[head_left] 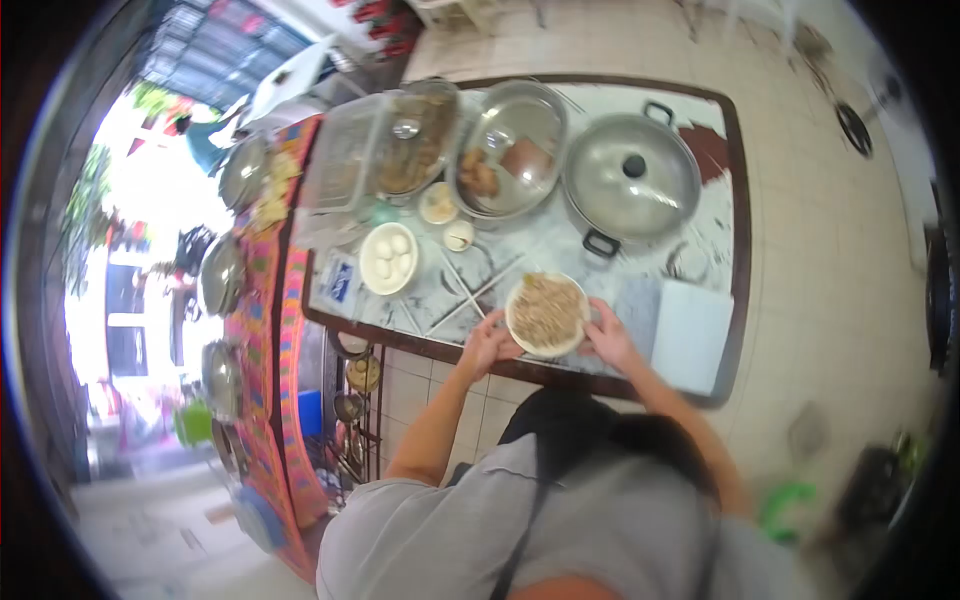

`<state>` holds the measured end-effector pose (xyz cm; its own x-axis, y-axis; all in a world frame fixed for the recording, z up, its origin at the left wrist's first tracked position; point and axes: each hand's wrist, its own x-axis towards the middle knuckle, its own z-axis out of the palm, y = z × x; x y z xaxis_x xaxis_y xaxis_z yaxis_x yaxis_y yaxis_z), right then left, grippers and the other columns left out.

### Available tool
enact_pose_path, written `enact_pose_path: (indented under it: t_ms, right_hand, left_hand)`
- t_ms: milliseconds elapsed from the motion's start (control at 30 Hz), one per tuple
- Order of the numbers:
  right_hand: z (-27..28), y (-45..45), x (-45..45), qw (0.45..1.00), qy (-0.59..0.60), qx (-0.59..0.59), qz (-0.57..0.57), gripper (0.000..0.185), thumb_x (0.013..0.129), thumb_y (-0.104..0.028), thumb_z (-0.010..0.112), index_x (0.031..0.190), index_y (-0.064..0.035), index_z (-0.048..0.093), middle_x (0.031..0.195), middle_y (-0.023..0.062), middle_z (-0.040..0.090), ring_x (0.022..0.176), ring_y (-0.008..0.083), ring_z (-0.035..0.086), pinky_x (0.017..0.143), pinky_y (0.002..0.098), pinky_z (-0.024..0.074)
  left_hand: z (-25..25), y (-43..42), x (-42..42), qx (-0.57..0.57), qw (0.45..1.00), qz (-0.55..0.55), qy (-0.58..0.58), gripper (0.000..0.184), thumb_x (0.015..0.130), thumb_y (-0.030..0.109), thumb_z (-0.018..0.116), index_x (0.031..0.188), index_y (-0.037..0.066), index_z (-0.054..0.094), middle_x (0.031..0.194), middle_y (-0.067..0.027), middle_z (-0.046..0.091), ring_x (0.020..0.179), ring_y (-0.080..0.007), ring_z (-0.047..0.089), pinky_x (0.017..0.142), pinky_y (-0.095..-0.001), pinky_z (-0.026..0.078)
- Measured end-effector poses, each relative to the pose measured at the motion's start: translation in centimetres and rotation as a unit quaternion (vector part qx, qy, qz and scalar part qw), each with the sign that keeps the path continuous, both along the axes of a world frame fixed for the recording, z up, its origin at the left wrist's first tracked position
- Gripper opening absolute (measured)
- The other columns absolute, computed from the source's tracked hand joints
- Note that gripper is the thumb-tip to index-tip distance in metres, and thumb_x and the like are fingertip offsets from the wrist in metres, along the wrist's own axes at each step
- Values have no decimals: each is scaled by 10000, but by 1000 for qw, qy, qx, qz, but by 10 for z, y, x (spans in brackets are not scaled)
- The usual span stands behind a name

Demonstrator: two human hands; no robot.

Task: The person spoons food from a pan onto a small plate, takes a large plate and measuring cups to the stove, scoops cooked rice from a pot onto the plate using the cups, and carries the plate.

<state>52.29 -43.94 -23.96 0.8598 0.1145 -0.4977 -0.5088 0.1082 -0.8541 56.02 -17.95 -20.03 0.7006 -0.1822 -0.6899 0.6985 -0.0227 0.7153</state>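
A round white bowl [548, 350] full of light brown shredded food [547, 312] is at the table's near edge. My left hand [489, 345] grips its left rim, and my right hand [607, 336] has hold of the right rim. To the left stands a white bowl [389, 258] with several white eggs in it. Two small containers [438, 203] are behind it, one with pale yellowish contents. Two crossed pale sticks [472, 297] lie left of the bowl of food.
Along the far side are a lidded pot [633, 178], a large metal basin [510, 150], a tray of brown food [415, 140] and a clear plastic box [340, 155]. White sheets [692, 337] lie right. Another person [205, 140] is at far left.
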Motion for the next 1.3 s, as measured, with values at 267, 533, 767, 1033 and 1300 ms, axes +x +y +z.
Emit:
enact_pose_path:
  t_ms: [267, 533, 767, 1033, 1300]
  right_hand:
    - [116, -173, -103, 982, -18, 180, -51, 441, 942, -29, 363, 1363, -98, 251, 1082, 192, 575, 963, 296, 646, 745, 406, 604]
    - [164, -390, -192, 985, -67, 133, -82, 448, 956, -34, 368, 1381, -58, 231, 1091, 198, 600, 921, 288, 667, 761, 377, 607]
    - [155, -484, -183, 984, -45, 114, -129, 475, 929, -33, 379, 1379, -14, 231, 939, 184, 613, 838, 285, 676, 723, 382, 610]
    - [101, -525, -68, 990, -6, 125, -70, 531, 903, 0, 391, 1404, -13, 215, 978, 209, 598, 807, 291, 671, 696, 377, 611]
    - [37, -525, 112, 995, 16, 100, 0, 608, 879, 42, 358, 1441, -59, 146, 1077, 210, 560, 842, 341, 669, 696, 426, 617]
  left_hand:
    - [99, -165, -92, -35, 996, -28, -71, 438, 946, 99, 486, 1374, 62, 404, 1042, -134, 660, 852, -241, 697, 729, -347, 591]
    - [103, -384, -155, -170, 983, -50, -41, 480, 930, 77, 474, 1398, 61, 364, 1034, -171, 656, 814, -261, 702, 718, -355, 592]
    - [97, -482, -152, -182, 982, -46, -29, 446, 959, 173, 444, 1384, 45, 394, 1008, -140, 638, 863, -223, 685, 765, -334, 563]
    - [-5, -500, -122, 172, 961, -106, -186, 359, 915, 197, 569, 1235, 38, 540, 934, -87, 662, 773, -149, 654, 681, -275, 534]
    - [-23, -508, -99, 317, 916, 42, -242, 347, 841, 196, 623, 1148, 40, 584, 932, -140, 640, 795, -236, 630, 755, -350, 494]
